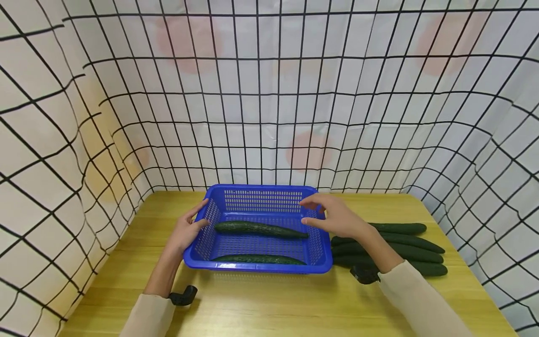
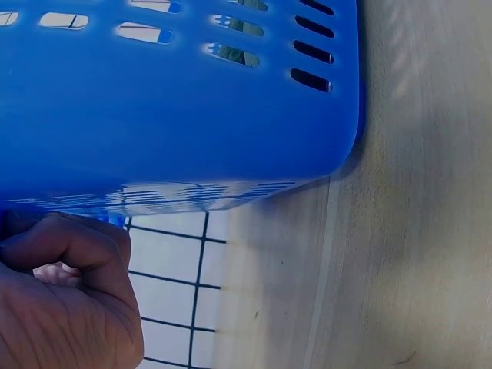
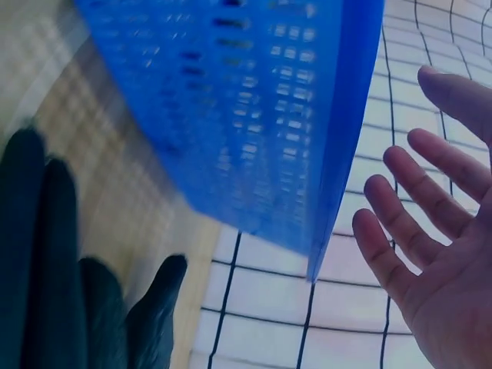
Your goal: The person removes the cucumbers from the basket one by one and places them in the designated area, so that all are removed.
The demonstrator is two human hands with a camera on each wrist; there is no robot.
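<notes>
The blue basket [image 1: 261, 268] is sitting on the wooden table [image 1: 269, 304] in front of me, and two cucumbers are lying inside it. One, the middle cucumber [image 1: 257, 228], is stretching across the floor of the basket, its narrower end pointing toward the right wall. The other, the near cucumber [image 1: 258, 258], is lying along the near side, where the rim is hiding part of it from me.

With my left hand [image 1: 187, 230] I am gripping the left rim of the basket — thumb over the edge, fingers bending round the outside. My right hand [image 1: 337, 216] is hovering over the right rim with its fingers well spread from the thumb, and it is holding nothing.

To the right of the basket, four more cucumbers [image 1: 417, 253] are resting side by side on the table, their near ends close to the basket wall. My right forearm is crossing above them and covering part of the group. A black device [image 1: 184, 296] is sitting at my left wrist, and a second one [image 1: 364, 274] is hanging at my right, blocking some of the lowest cucumber. Beyond the table, a black wire grid [image 1: 278, 124] is standing at the back and on both sides — pale sheeting [image 1: 248, 107] is showing behind it.
</notes>
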